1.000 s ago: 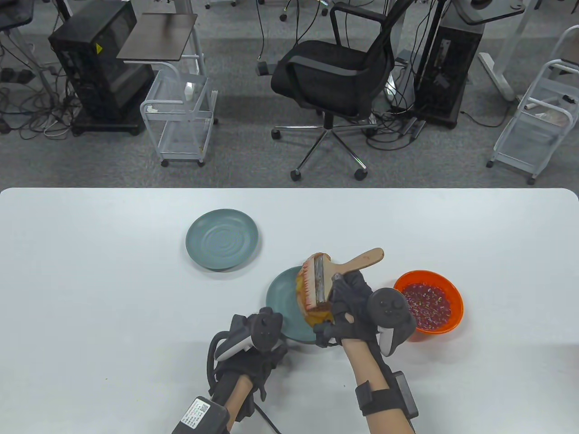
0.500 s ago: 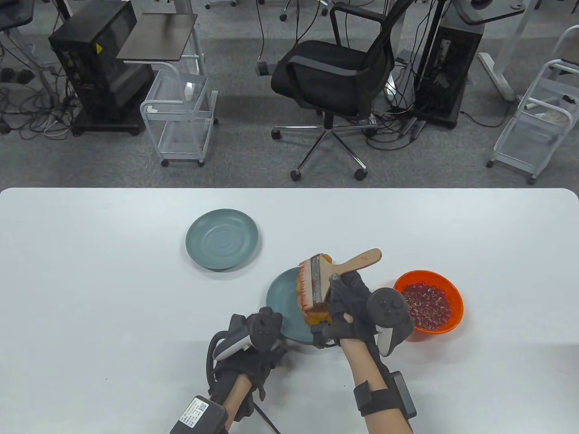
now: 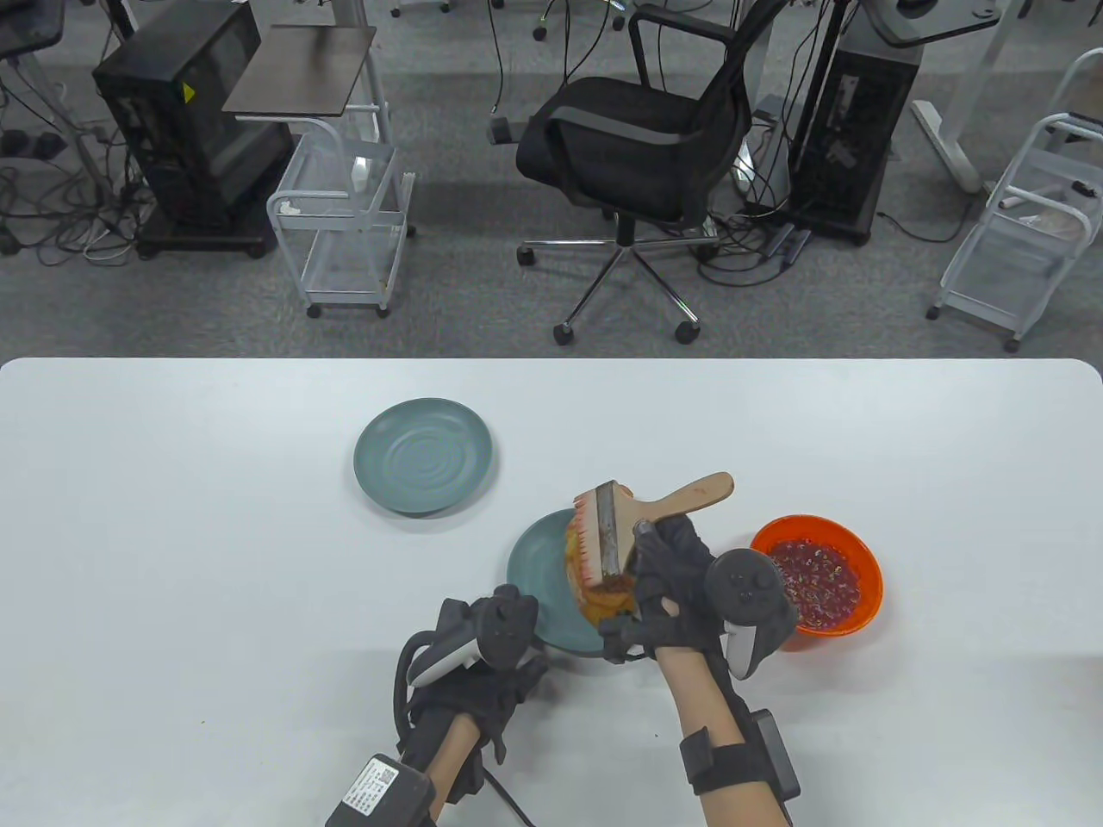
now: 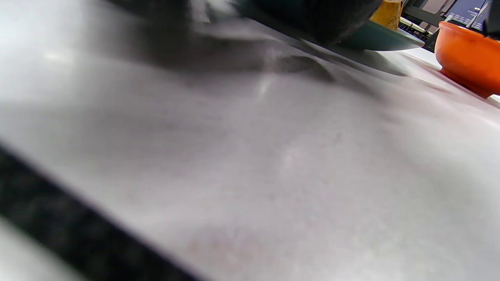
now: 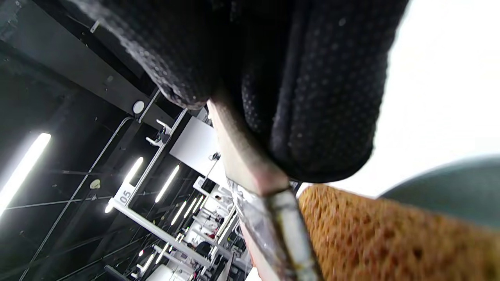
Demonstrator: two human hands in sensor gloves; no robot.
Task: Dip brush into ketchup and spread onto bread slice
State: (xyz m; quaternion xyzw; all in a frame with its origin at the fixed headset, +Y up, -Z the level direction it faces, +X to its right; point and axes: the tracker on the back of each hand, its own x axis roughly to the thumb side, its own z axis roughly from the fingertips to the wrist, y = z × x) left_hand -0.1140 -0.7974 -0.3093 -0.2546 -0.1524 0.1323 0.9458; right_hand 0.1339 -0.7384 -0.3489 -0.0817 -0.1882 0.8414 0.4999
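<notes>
Bread slice (image 3: 595, 594) lies on the near teal plate (image 3: 539, 573) on the white worktop (image 3: 172, 534), with the wide brush (image 3: 616, 530) laid across it, red-tipped bristles toward the left. The right hand (image 3: 672, 586) has its grip clamped on the brush's wooden handle. An orange bowl (image 3: 866, 586) of ketchup (image 3: 814, 581) stands just right of that hand. The left hand (image 3: 482, 663) rests by the plate's near-left rim; I cannot tell whether its fingers are apart or together. A second teal plate (image 3: 422, 455) sits farther back left.
</notes>
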